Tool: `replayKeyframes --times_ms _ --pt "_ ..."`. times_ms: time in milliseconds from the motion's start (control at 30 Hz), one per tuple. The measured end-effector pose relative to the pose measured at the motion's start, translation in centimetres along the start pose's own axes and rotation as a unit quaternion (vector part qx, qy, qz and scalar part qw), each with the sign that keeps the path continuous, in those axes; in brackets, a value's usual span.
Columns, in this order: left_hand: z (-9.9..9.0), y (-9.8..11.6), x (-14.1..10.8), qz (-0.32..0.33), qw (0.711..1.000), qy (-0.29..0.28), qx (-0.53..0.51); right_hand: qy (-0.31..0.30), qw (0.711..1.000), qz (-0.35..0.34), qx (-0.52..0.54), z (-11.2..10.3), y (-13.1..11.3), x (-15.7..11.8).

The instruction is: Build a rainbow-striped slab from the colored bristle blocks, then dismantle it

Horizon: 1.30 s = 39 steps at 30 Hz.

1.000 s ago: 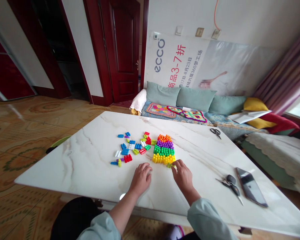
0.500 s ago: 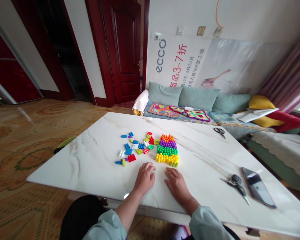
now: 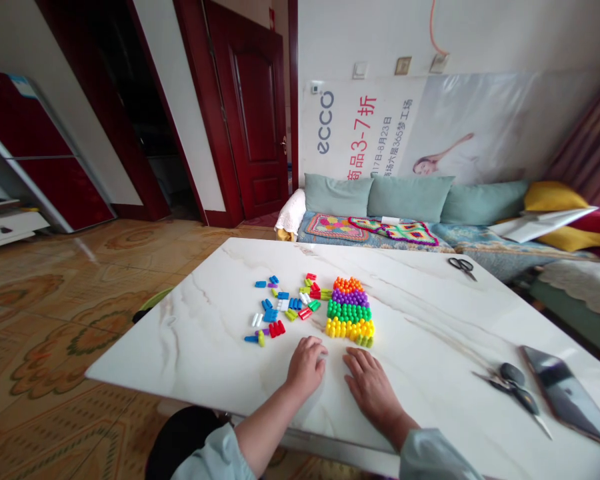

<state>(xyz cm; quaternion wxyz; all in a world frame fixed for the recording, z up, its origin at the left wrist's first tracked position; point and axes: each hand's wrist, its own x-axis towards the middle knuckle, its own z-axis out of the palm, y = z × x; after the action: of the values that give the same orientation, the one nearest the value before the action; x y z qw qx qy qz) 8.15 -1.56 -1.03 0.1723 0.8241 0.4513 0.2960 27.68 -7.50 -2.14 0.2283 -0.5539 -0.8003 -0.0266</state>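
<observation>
My left hand (image 3: 306, 365) rests on the white marble-patterned table (image 3: 205, 373), fingers loosely bent and a little apart, with nothing in it. To its right lies my right hand (image 3: 373, 387), palm down with fingers outstretched, also holding nothing. Just beyond both hands, a block of rounded pegs stands in coloured bands: orange (image 3: 349, 285), purple (image 3: 349, 297), green (image 3: 349, 312) and yellow (image 3: 349, 328). A few olive-green pegs (image 3: 365, 341) sit at its near edge. Left of the block, loose pieces are scattered, among them red pieces (image 3: 277, 328), white pieces (image 3: 257, 320) and blue pieces (image 3: 271, 315).
Scissors with black handles (image 3: 516, 387) and a dark phone (image 3: 570, 393) lie to the right. Another pair of scissors (image 3: 462, 265) is near the far right edge. Behind the table stands a sofa with pale green cushions (image 3: 410, 198); a dark red door (image 3: 255, 120) is further left.
The camera view has tilted up and turned left, so everything appears lower and further right. Both hands keep about the same place beside the pegs.
</observation>
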Motion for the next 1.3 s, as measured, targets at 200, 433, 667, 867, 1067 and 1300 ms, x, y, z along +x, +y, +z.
replayKeyframes --times_ms 200,433,667,867,1067,1300 --pt "-0.8 -1.7 6.3 0.014 0.999 -0.001 0.031 -0.009 1.000 0.015 -0.001 0.2 0.1 -0.1" --pt "-0.1 -3.6 15.2 0.019 0.997 0.001 0.074 -0.032 0.999 0.028 0.014 0.1 0.2 -0.1" --pt "2.1 -4.9 18.7 0.044 0.996 -0.048 0.068 -0.044 0.997 0.044 0.040 -0.7 -0.2 0.3" --pt "1.2 -4.5 18.5 0.021 0.999 0.023 0.021 -0.061 0.995 0.063 0.051 -1.2 -0.6 0.4" --pt "-2.1 -3.3 13.9 -0.058 0.988 0.120 -0.076 -0.065 0.993 0.068 0.065 -1.5 -0.8 0.4" --pt "-0.3 -0.4 3.3 -0.151 0.889 0.065 -0.427 -0.046 0.996 0.055 0.058 -1.3 -0.8 0.5"
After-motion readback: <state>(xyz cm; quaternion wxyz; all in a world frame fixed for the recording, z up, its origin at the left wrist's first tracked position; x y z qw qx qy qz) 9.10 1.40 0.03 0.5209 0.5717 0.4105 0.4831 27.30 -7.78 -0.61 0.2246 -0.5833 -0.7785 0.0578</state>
